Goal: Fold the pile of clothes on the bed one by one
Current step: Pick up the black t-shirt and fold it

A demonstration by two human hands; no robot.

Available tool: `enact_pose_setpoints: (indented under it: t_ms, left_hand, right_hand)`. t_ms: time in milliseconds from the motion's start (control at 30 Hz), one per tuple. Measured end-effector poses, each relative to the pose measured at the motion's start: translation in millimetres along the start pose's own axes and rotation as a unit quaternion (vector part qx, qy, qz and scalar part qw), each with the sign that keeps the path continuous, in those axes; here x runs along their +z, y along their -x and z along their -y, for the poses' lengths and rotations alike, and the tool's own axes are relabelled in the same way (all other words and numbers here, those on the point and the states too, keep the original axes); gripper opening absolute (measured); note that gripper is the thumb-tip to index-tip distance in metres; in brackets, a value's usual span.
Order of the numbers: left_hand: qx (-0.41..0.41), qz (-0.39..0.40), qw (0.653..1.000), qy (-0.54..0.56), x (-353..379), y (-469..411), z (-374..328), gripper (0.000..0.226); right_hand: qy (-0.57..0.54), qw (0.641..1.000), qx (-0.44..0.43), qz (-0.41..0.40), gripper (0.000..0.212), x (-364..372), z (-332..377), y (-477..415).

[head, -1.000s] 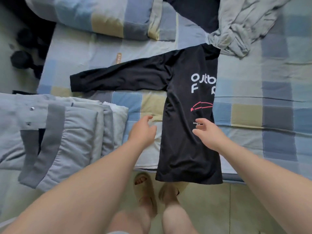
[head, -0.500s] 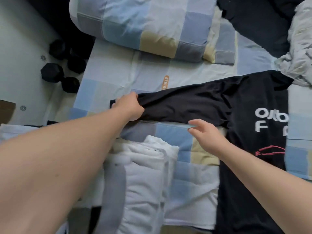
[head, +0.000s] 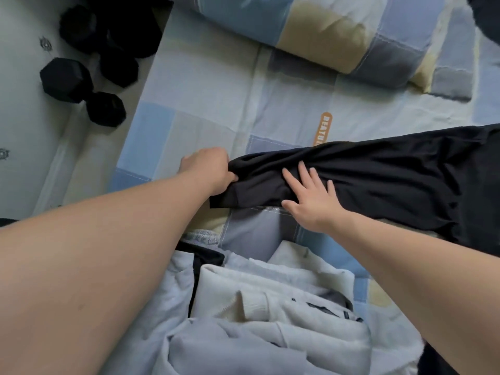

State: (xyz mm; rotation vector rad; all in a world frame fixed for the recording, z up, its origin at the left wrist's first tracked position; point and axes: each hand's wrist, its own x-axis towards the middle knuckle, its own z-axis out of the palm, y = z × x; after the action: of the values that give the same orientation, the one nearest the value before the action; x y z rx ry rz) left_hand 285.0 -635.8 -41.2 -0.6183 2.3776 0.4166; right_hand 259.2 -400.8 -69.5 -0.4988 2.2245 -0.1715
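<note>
Sleeve fold on bed [head: 205,85]
Left hand [head: 209,167] grips black sleeve [head: 365,180] cuff; right hand [head: 311,197] presses flat, fingers straight.

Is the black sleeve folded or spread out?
Spread out: the black sleeve lies along the bed, left hand gripping its end, right hand flat on it.

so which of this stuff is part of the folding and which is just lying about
Job: black shirt, its sleeve gripped by the left hand and pressed by the right hand; pale clothes stack; bed.
Lying about: dumbbells on the floor; checked pillow.
</note>
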Motion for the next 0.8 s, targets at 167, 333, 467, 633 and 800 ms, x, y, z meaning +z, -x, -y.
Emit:
enact_pose_setpoints:
  t_ms: [167, 333, 467, 633, 800]
  left_hand:
    - [-0.062, 0.013, 0.947, 0.314, -16, 26, -5, 0.027]
    - [-0.034, -0.061, 0.869, 0.490, -43, 77, -63, 0.017]
    - [0.063, -0.112, 0.908, 0.398, -53, 129, -158, 0.019]
    - [0.148, -0.135, 0.934, 0.296, -31, 207, -315, 0.019]
    - [0.161, -0.062, 0.933, 0.315, 20, 270, -475, 0.019]
  right_hand:
    - [-0.126, 0.991, 0.011, 0.036, 0.056, -33, 3, 7]
    - [-0.503, 0.862, 0.066, 0.017, 0.051, -87, -6, 58]
    - [-0.663, 0.747, 0.040, 0.041, 0.056, -132, -48, 128]
    - [-0.765, 0.642, 0.012, 0.044, 0.070, -168, -152, 243]
    - [-0.818, 0.575, 0.036, 0.001, 0.085, -177, -298, 332]
